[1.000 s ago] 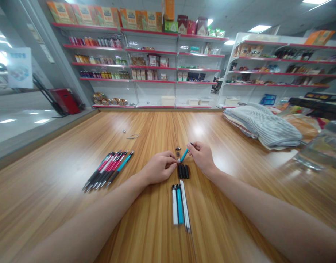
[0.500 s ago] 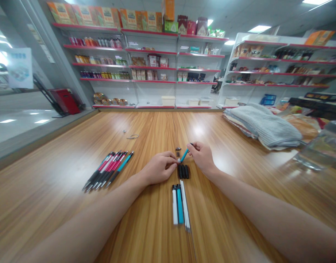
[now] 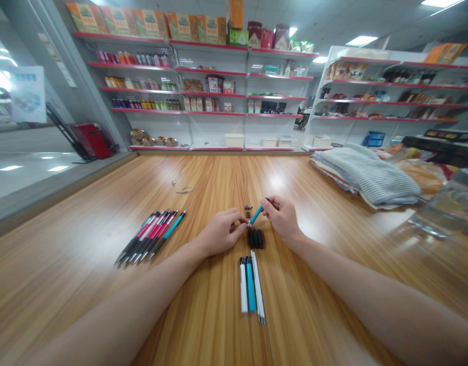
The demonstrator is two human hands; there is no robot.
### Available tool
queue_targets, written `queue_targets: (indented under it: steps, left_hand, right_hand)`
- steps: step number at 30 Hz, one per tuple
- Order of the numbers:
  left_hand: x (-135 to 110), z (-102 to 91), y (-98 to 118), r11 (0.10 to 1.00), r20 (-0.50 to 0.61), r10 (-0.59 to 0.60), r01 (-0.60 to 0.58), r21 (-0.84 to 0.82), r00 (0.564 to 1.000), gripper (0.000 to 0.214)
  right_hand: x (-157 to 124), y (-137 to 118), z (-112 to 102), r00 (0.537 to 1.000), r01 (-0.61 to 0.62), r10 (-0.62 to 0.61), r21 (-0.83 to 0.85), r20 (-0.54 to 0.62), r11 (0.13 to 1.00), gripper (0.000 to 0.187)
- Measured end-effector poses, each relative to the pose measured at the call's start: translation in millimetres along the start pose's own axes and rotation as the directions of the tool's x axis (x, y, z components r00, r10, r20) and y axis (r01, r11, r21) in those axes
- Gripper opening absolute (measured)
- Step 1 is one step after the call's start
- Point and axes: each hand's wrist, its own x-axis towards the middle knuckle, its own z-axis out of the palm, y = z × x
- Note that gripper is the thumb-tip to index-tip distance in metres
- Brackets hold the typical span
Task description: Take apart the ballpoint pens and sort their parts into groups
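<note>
Left hand (image 3: 221, 233) eased back; right fingers (image 3: 271, 203) pinch the teal pen (image 3: 256, 215) slanting down-left.

Nothing legible, wall poster (image 3: 28, 94), shelf boxes (image 3: 142, 25) — all too blurred

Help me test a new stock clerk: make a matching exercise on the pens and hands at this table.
Column one:
1. right hand
2. pink and black pens
3. short black pen parts
4. white and teal pens

Column two:
A. slanted bunch left of the left hand
B. holding a teal pen barrel
C. lying side by side, nearest the person
D. tight row just below the hands

Pairs: 1-B, 2-A, 3-D, 4-C
</note>
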Motion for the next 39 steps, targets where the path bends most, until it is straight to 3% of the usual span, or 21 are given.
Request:
queue_targets:
  steps: [6, 11, 15, 18, 21, 23, 24, 27, 29, 31, 34, 39]
  left_hand:
    - [0.5, -1.5, 1.1, 0.986, -0.032, -0.093, 0.088, -0.140, 0.995, 0.025]
    - [0.4, 0.0, -3.2, 0.951, 0.004, -0.126, 0.122, -0.282, 0.992, 0.028]
    - [0.3, 3.6, -3.4, 0.897, 0.017, -0.148, 0.142, -0.419, 0.989, 0.027]
    - [1.5, 1.8, -2.3, 0.821, 0.020, -0.179, 0.160, -0.548, 0.984, 0.029]
    - [3.8, -10.6, -1.0, 0.738, 0.143, -0.225, 0.264, -0.621, 0.964, 0.052]
    - [4.8, -23.6, -0.2, 0.714, 0.305, -0.251, 0.388, -0.582, 0.919, 0.058]
    - [5.0, -30.4, 0.3, 0.705, 0.407, -0.260, 0.460, -0.540, 0.876, 0.055]
    - [3.7, -46.8, 4.0, 0.662, 0.675, -0.302, 0.657, -0.360, 0.674, 0.044]
    - [2.5, -52.0, 9.6, 0.641, 0.765, -0.348, 0.733, -0.227, 0.542, 0.037]
    - [2.1, -53.0, 17.7, 0.634, 0.795, -0.406, 0.765, -0.109, 0.450, 0.031]
    - [2.7, -50.8, 30.7, 0.634, 0.780, -0.485, 0.773, 0.003, 0.395, 0.025]
    - [3.5, -47.7, 37.7, 0.670, 0.771, -0.487, 0.742, 0.028, 0.411, 0.011]
  right_hand:
    - [-6.5, -11.3, 1.0, 0.975, 0.036, -0.064, 0.131, 0.212, 0.991, 0.030]
    - [-7.9, -10.3, 2.4, 0.954, 0.021, -0.066, 0.155, 0.294, 0.988, 0.028]
    - [-8.1, -9.1, 3.5, 0.932, 0.075, -0.104, 0.098, 0.348, 0.992, 0.026]
    - [-8.1, -10.8, 2.3, 0.938, 0.144, -0.150, 0.044, 0.311, 0.989, 0.027]
    - [-6.9, -12.3, 0.5, 0.965, 0.159, -0.157, 0.008, 0.208, 0.987, 0.031]
    - [-5.7, -11.8, -0.1, 0.978, 0.133, -0.134, 0.017, 0.157, 0.991, 0.032]
    - [-5.0, -11.2, 0.0, 0.982, 0.122, -0.124, 0.028, 0.145, 0.992, 0.032]
    - [-3.1, -8.2, 0.6, 0.983, 0.120, -0.125, 0.046, 0.138, 0.992, 0.032]
    - [-2.4, -6.3, 0.9, 0.982, 0.125, -0.127, 0.022, 0.138, 0.992, 0.032]
    - [-2.3, -5.4, 1.0, 0.983, 0.125, -0.122, -0.015, 0.134, 0.992, 0.032]
    - [-3.3, -5.7, 1.0, 0.984, 0.126, -0.120, -0.035, 0.130, 0.991, 0.031]
    - [-4.1, -7.2, 1.0, 0.985, 0.131, -0.126, -0.038, 0.122, 0.991, 0.028]
